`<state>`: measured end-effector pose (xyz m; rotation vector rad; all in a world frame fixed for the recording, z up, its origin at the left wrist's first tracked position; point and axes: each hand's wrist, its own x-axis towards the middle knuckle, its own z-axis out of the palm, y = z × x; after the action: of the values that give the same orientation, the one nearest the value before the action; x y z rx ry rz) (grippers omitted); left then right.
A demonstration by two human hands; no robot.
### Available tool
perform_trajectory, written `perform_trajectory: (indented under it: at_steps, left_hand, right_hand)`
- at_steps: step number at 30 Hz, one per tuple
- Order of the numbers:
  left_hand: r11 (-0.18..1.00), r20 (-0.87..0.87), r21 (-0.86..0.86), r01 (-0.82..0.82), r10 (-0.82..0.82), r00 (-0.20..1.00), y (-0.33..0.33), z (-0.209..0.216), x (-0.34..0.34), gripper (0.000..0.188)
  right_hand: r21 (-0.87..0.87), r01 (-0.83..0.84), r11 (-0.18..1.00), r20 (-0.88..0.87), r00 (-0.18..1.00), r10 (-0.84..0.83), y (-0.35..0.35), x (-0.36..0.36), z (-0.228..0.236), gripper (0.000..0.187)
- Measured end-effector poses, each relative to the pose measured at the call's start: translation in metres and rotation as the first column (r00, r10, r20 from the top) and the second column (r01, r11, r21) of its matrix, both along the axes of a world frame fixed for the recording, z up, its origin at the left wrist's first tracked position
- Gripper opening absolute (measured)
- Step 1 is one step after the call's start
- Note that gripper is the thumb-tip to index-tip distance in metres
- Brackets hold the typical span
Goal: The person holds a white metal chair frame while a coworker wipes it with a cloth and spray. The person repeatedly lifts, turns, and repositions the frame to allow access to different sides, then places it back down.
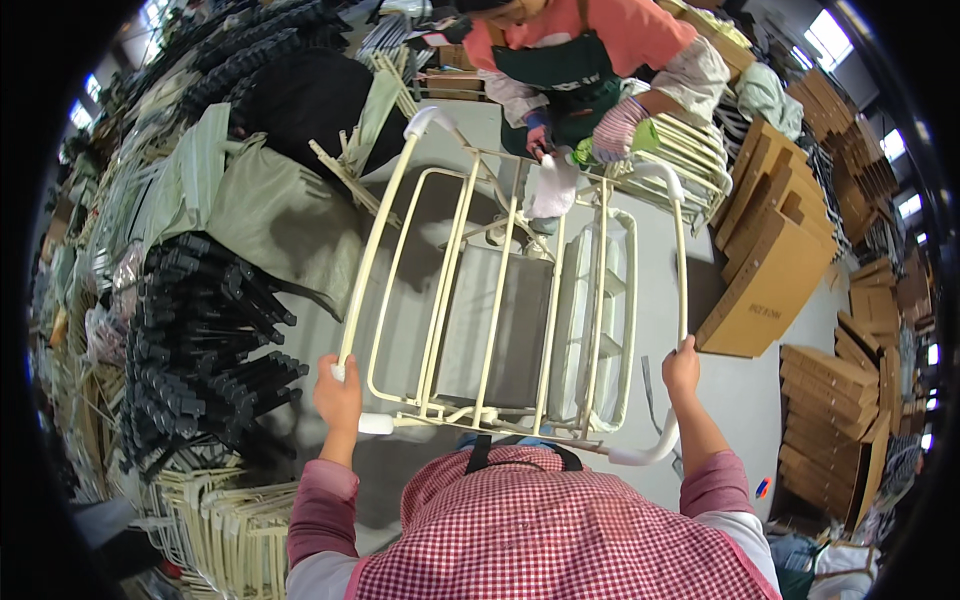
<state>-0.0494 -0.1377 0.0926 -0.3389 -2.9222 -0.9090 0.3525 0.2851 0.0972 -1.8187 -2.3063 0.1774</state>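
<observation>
A cream metal tube frame [487, 350] with several long bars stretches out in front of my body. My left hand [338, 393] is closed round its left side tube, beside a white end cap [376, 424]. On the right side tube, my right hand [682, 368] is wrapped just above the white padded lower corner [645, 450]. Across from me a co-worker in striped gloves holds a white cloth [551, 188] against the frame's far end. The co-worker's other glove [618, 130] grips a green bottle [640, 140].
Black folded metal parts [205, 350] and a grey-green cover [270, 215] lie on the left. Cream frames [225, 520] are stacked at lower left. Cardboard boxes [765, 260] stand on the right. Beneath the frame, a dark panel [500, 325] and a shelved white unit [600, 310] are visible.
</observation>
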Motion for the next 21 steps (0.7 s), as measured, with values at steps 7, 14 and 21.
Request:
perform_trajectory:
  at_steps: [7, 14, 21]
  left_hand:
    - [1.0, 0.004, 0.021, 0.009, -0.009, 1.0, 0.0, -0.001, 0.002, 0.036]
    - [1.0, 0.004, 0.002, -0.02, 0.02, 1.0, 0.005, 0.005, 0.008, 0.036]
    - [0.997, -0.039, -0.043, -0.065, 0.063, 0.997, 0.008, 0.006, 0.011, 0.033]
  right_hand:
    - [0.004, -0.019, 1.0, 0.006, 1.0, 0.019, 0.005, 0.007, -0.011, 0.019]
    - [-0.067, 0.025, 0.997, 0.023, 0.999, -0.023, 0.007, 0.006, -0.007, 0.02]
    - [-0.112, 0.016, 0.994, 0.002, 1.0, -0.016, 0.009, 0.009, -0.007, 0.022]
